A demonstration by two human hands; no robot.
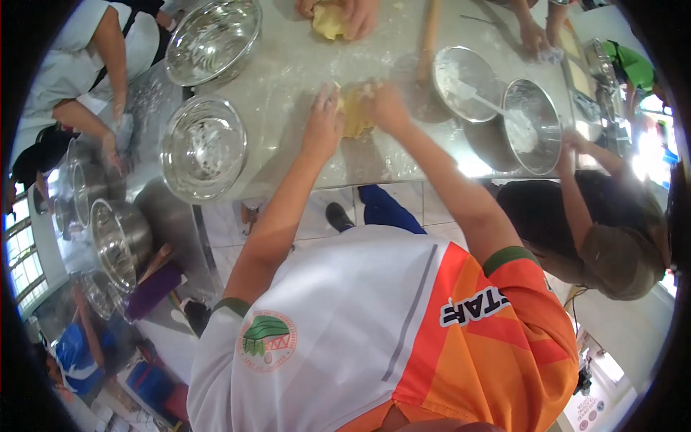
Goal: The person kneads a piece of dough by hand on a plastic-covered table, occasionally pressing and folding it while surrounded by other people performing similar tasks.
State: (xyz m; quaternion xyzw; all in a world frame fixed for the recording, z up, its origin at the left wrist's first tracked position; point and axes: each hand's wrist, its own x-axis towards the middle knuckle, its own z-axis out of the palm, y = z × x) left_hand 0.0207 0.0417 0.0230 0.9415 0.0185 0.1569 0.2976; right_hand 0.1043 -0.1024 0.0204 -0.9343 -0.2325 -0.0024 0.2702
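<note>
A flat piece of yellow dough (356, 114) lies on the floured metal table (280, 135) in front of me. My left hand (325, 116) rests at the dough's left edge, its fingers pointing away from me. At the upper right edge of the dough is my right hand (387, 105), its fingers bent; a pale bit shows at the fingertips, but the grip is too blurred to tell. Beyond the right hand lies a wooden rolling pin (427, 43). Farther off, a person's hands press another lump of yellow dough (329, 20).
Two steel bowls (204, 148) (213, 43) stand at left. At right are a bowl with flour (459, 81) and a white spatula (478, 97), and another flour bowl (532, 127) near a co-worker's hands. A co-worker (97, 65) is at upper left; trays (577, 65) lie at far right.
</note>
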